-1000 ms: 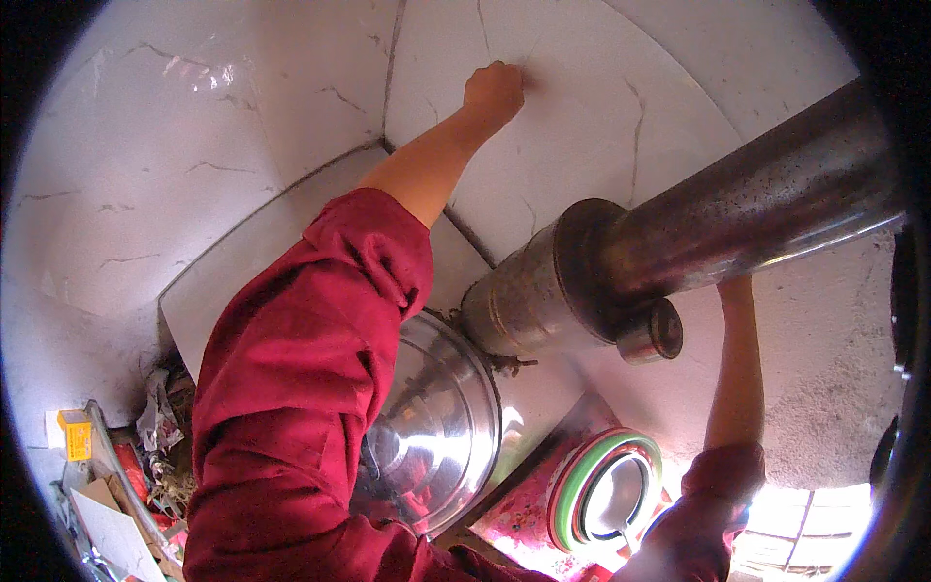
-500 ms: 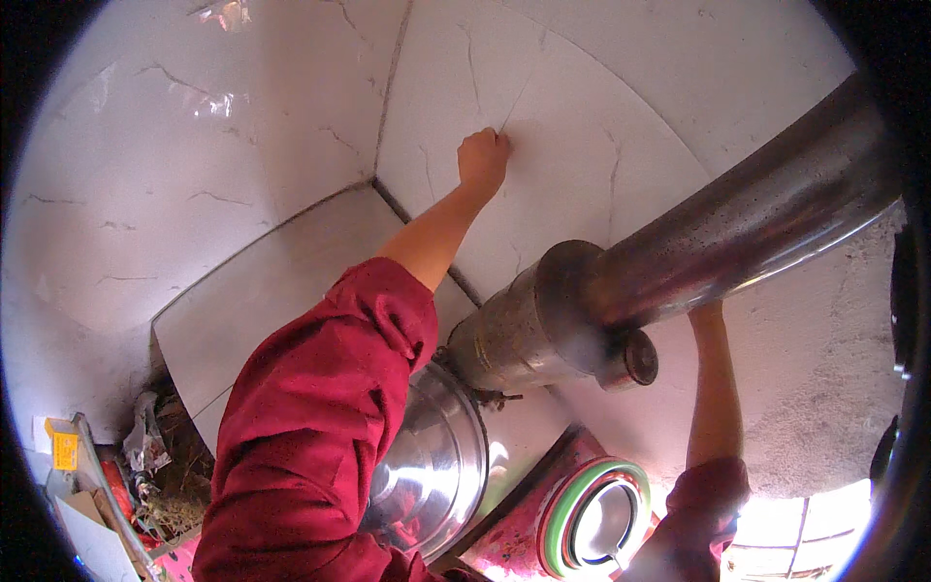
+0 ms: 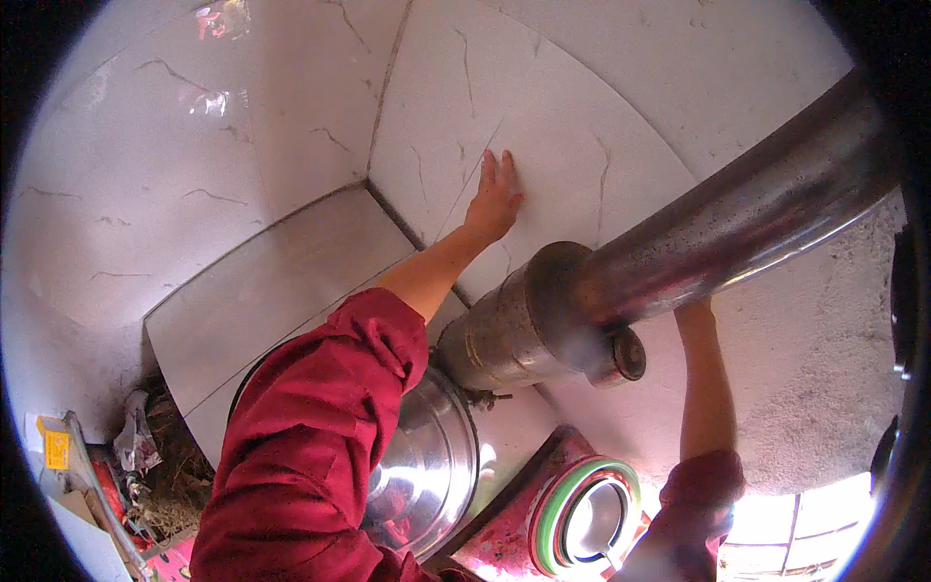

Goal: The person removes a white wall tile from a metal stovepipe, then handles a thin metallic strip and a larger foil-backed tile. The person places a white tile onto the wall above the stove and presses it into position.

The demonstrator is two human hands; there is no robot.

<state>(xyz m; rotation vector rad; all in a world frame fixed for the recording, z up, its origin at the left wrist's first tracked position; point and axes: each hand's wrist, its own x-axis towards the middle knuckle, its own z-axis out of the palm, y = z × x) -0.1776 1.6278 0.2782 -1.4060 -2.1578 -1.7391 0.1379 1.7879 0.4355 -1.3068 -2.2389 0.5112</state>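
Observation:
My left hand (image 3: 497, 199) reaches up to the white, vein-patterned tile wall (image 3: 572, 116). Its fingers are stretched out along a thin line in the tile, with nothing seen in them. Below this hand, a thick dark metal stovepipe (image 3: 747, 199) slants from the upper right down to a wider metal collar (image 3: 499, 335) with a short capped stub (image 3: 628, 355). On the pipe's far side, only the wrist edge of my right hand (image 3: 694, 312) shows. The pipe hides its fingers, so I cannot see what it touches.
A shiny round metal lid (image 3: 427, 466) lies under my left arm, beside a grey tiled ledge (image 3: 262, 272). A green-rimmed round container (image 3: 630, 485) stands at the lower middle. Lower left are a yellow box (image 3: 54, 448) and dry plant litter (image 3: 179, 495).
My left hand was a closed fist higher on the wall. It has slid down a little and its fingers have spread. My right arm stays behind the pipe.

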